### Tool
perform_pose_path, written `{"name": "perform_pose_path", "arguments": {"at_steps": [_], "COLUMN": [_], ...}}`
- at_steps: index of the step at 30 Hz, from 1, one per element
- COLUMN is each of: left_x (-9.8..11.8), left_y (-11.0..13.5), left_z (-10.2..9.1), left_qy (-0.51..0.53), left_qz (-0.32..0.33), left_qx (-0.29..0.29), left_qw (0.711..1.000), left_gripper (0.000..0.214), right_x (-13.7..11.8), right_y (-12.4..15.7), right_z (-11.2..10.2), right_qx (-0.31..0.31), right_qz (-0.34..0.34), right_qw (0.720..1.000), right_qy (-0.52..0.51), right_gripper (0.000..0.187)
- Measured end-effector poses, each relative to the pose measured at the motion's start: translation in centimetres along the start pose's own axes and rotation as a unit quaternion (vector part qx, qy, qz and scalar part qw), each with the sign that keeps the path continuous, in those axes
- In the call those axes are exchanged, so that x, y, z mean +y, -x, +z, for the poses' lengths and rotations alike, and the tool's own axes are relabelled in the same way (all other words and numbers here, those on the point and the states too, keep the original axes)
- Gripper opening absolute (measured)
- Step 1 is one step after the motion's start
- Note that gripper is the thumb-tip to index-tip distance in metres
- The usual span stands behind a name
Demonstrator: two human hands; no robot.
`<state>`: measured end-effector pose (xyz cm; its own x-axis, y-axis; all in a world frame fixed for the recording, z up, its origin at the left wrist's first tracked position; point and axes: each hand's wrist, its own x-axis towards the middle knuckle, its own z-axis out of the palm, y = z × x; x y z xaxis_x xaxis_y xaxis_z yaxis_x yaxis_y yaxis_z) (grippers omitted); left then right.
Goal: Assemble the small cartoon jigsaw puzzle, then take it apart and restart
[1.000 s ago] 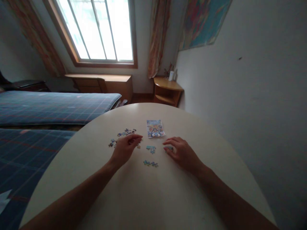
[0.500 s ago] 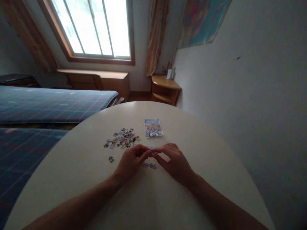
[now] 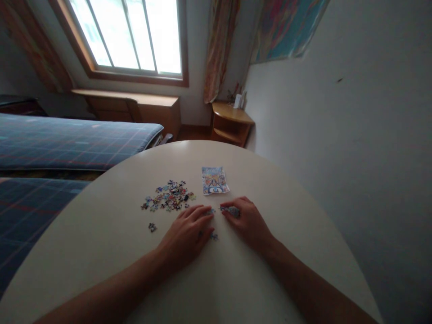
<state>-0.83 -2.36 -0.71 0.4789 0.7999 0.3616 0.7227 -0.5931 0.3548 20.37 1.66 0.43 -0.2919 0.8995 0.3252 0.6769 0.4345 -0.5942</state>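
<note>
My left hand (image 3: 189, 231) lies flat on the round white table (image 3: 202, 279), fingers stretched out over a small joined group of puzzle pieces (image 3: 213, 236). My right hand (image 3: 248, 220) rests beside it, its fingers pinched on a small cluster of joined pieces (image 3: 230, 209). A heap of loose puzzle pieces (image 3: 168, 198) lies left of the hands. One stray piece (image 3: 152, 227) sits nearer to me. The puzzle's picture card (image 3: 214, 180) lies flat beyond the hands.
Two beds with blue plaid covers (image 3: 67, 139) stand at the left. A wooden corner shelf (image 3: 231, 121) and a low cabinet (image 3: 135, 105) sit under the window. The grey wall (image 3: 354, 135) runs close along the table's right side.
My left hand came off the loose heap, met the right hand at the middle, then flattened on the table. The right hand now pinches a cluster of pieces a little farther out.
</note>
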Motion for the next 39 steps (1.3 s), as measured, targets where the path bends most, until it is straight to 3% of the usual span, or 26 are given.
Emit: {"name": "perform_pose_path", "arguments": {"at_steps": [11, 28, 39], "left_x": [-0.03, -0.67, -0.56], "left_y": [0.15, 0.28, 0.30], "left_z": [-0.06, -0.05, -0.18], "left_qy": [0.001, -0.010, 0.006], "left_qz": [0.004, 0.017, 0.016], "left_qx": [-0.010, -0.028, -0.015], "left_qw": [1.000, 0.999, 1.000], "left_gripper": [0.033, 0.032, 0.030], "right_x": [-0.49, -0.27, -0.55], "right_y": [-0.35, 0.12, 0.04], "right_z": [0.51, 0.62, 0.13], "right_qx": [-0.017, -0.024, -0.026], "right_qz": [0.014, -0.020, -0.010], "right_qw": [1.000, 0.999, 1.000], "right_qy": [-0.007, -0.019, -0.012], "right_gripper": [0.018, 0.024, 0.017]}}
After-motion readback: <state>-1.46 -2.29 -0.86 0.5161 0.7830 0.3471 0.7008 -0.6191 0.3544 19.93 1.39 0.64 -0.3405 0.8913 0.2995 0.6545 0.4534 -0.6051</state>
